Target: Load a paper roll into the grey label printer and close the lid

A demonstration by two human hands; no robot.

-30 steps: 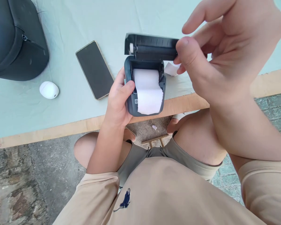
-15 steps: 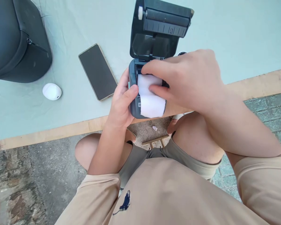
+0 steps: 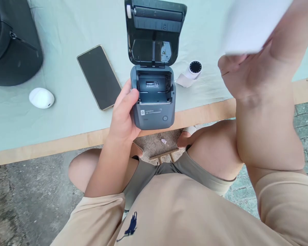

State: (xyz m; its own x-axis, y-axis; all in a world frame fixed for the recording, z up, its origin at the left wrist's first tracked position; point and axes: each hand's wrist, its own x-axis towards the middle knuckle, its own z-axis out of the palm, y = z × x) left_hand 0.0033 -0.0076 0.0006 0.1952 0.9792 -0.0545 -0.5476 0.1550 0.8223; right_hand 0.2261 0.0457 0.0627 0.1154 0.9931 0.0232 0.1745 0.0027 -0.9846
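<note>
Head-worn view, facing forward and down (near)

The white paper roll (image 3: 256, 27), now blurred, has left the open compartment (image 3: 146, 94) of the dark blue-grey plastic printer (image 3: 154, 119) and is in the right hand (image 3: 253, 77), which has moved away to the right. The small printed label (image 3: 152, 84) inside has become visible. The black plastic lid (image 3: 149, 39), touched by this hand one second ago, now stands wide open by itself
</note>
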